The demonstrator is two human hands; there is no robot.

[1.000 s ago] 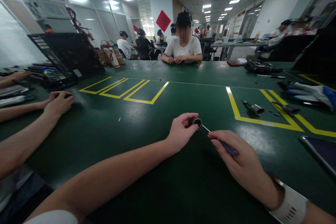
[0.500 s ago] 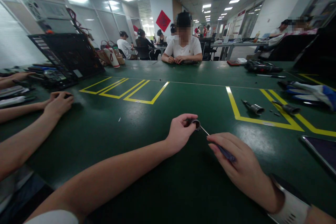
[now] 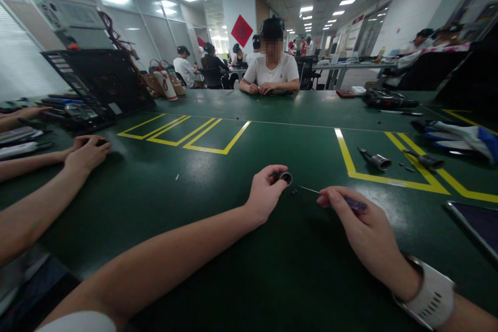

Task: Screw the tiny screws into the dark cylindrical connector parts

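My left hand (image 3: pixel 265 194) is closed around a dark metal cup-shaped part (image 3: pixel 287 178), its round hollow end turned toward my right hand. Several tiny dark rings (image 3: pixel 294 192) lie on the table just below that opening. In my right hand (image 3: pixel 368 231) is a screwdriver (image 3: pixel 356 204) with a purplish handle and a thin metal shaft. Its tip points left and stands a short way off from the cup-shaped part. Fingers hide part of the handle and the rear of the metal part.
On the green table (image 3: pixel 218 187), two shafted metal cups (image 3: pixel 379 162) and small loose bits sit by yellow tape at right. A tablet-like device (image 3: pixel 472 228) and blue-white gloves (image 3: pixel 462 137) are farther right. A co-worker's hands (image 3: pixel 87 155) rest at left; another person sits opposite.
The screwdriver has drawn back to the right, away from the cup's opening, and lies flatter. My left hand has tilted the cup slightly upward, and the small rings now show apart from it.
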